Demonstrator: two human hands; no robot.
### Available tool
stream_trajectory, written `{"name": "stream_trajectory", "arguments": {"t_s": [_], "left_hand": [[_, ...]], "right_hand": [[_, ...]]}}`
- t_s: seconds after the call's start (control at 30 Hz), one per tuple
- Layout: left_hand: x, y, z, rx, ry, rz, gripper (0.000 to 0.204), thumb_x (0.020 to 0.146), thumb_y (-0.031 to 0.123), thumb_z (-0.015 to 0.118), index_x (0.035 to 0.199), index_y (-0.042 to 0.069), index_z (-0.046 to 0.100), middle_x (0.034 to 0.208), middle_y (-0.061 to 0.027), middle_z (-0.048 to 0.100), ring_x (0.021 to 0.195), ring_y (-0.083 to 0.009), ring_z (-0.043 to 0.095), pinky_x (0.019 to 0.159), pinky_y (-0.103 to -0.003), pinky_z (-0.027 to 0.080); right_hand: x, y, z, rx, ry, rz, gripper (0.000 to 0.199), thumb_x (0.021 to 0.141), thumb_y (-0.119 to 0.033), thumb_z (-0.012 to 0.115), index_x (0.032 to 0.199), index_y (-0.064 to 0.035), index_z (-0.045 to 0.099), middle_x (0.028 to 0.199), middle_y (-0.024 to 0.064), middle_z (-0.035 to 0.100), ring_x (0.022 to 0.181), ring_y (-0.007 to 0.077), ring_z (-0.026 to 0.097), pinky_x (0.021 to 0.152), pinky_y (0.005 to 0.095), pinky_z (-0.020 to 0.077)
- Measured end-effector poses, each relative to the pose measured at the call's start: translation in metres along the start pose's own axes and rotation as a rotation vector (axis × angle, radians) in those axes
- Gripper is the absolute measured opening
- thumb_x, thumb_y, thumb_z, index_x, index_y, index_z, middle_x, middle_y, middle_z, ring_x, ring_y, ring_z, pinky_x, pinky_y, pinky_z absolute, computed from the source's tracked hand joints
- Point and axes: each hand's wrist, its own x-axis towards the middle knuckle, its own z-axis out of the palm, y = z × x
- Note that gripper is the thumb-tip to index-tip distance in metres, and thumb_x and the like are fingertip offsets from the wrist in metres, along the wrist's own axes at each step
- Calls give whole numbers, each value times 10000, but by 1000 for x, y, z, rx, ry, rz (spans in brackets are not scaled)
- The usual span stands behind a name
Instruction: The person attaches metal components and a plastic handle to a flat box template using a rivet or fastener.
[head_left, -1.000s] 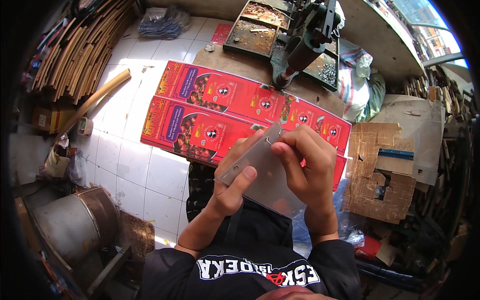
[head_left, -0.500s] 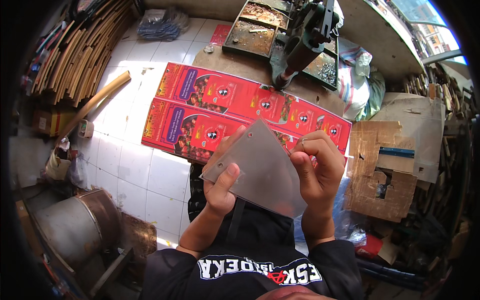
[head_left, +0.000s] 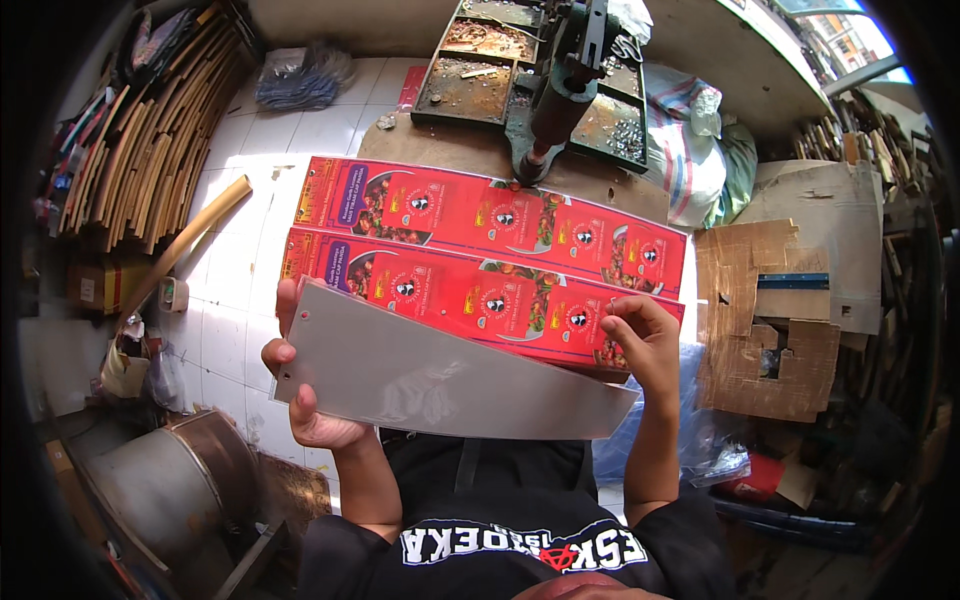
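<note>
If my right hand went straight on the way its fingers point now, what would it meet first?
Your right hand would probably meet the nearer red printed sheet first, though its height above the sheet is hard to judge.

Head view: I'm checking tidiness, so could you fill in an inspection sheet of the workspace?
Surface: brown worktop, partly covered by red printed sheets.
Work things: grey sheet, holed at its left end.
Clutter: open tray of small debris; cardboard pieces at right.
Hands: left hand grips the grey sheet; right hand near its right end, grip unclear.
Cables: none certain; pale loops beside the machine, kind unclear.
Surroundings: stacked brown boards and a drum at left; white tiled floor.
</note>
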Motion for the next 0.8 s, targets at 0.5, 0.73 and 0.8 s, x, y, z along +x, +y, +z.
{"name": "stream_trajectory", "arguments": {"t_s": [0.5, 0.73, 0.8], "left_hand": [[-3, 7, 3, 11, -77, -9, 390, 838, 198, 595, 1222, 153, 545, 1564, -182, 227, 1419, -401, 279, 1134, -565, 283], [-3, 2, 3, -8, -11, -15, 339, 849, 206, 600, 1177, 145, 540, 1530, -202, 277, 1402, -404, 303, 1097, -579, 336], [-3, 0, 7, -37, 22, -16, 314, 850, 212, 610, 1148, 140, 539, 1518, -211, 290, 1398, -405, 307, 1086, -586, 351]], "right_hand": [[182, 32, -39, -820, 158, -300, 153, 839, -182, 696, 911, -55, 743, 869, 139, 671, 801, 304, 660, 732, 385, 502], [159, 12, -45, -770, 54, -351, 241, 841, -178, 704, 1030, -29, 709, 972, 137, 677, 853, 297, 668, 786, 373, 515], [138, -1, -44, -647, 17, -317, 271, 842, -178, 708, 1066, -24, 696, 996, 129, 676, 871, 285, 666, 797, 372, 518]]}}
